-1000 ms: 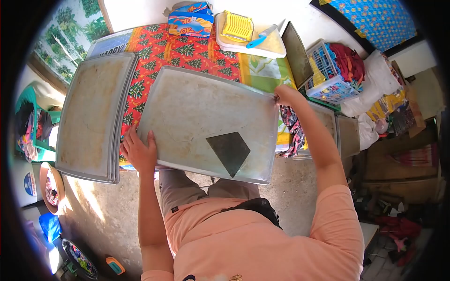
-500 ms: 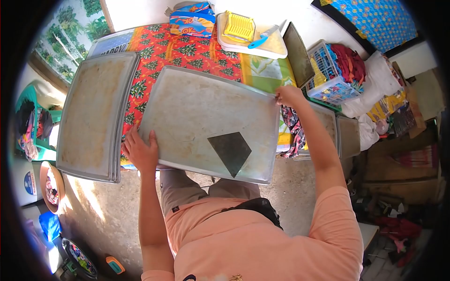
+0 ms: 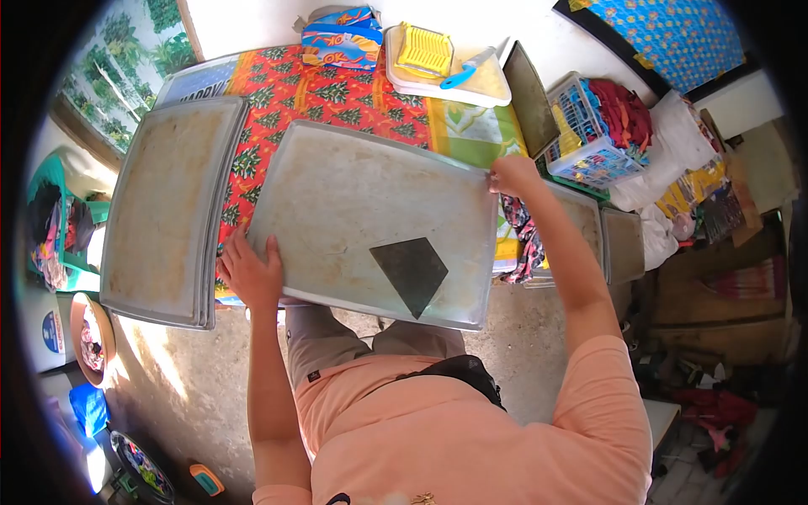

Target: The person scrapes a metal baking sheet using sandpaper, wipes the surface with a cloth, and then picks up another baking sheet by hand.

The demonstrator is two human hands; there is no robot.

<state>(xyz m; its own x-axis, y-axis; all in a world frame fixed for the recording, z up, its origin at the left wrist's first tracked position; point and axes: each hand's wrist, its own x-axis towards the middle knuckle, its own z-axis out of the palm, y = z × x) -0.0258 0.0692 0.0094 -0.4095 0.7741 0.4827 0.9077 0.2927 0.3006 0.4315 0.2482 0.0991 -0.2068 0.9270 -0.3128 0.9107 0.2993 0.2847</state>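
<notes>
A large, shallow metal baking tray (image 3: 337, 194) with a stained grey surface lies slanted over the table's near edge. A dark, flat four-cornered scraper blade (image 3: 411, 273) rests on it near the lower right. My left hand (image 3: 252, 268) is at the tray's lower left corner, fingers stretched out and thumb apart along the rim; the corner is hidden under it. At the upper right corner, my right hand (image 3: 513, 177) is closed on the rim, its fingertips partly hidden. Left of my left hand is a stack of similar trays (image 3: 168, 210).
The red patterned tablecloth (image 3: 337, 93) covers the table. A white tub (image 3: 480, 88) holds a yellow slotted item (image 3: 423, 50) and a blue-handled tool (image 3: 459, 78). A blue-and-orange packet (image 3: 342, 40) stands behind. At right are a basket of cloths (image 3: 598, 151) and more trays (image 3: 624, 244).
The view has shifted very slightly. Both hands, the tray and the dark blade keep the same places relative to one another.
</notes>
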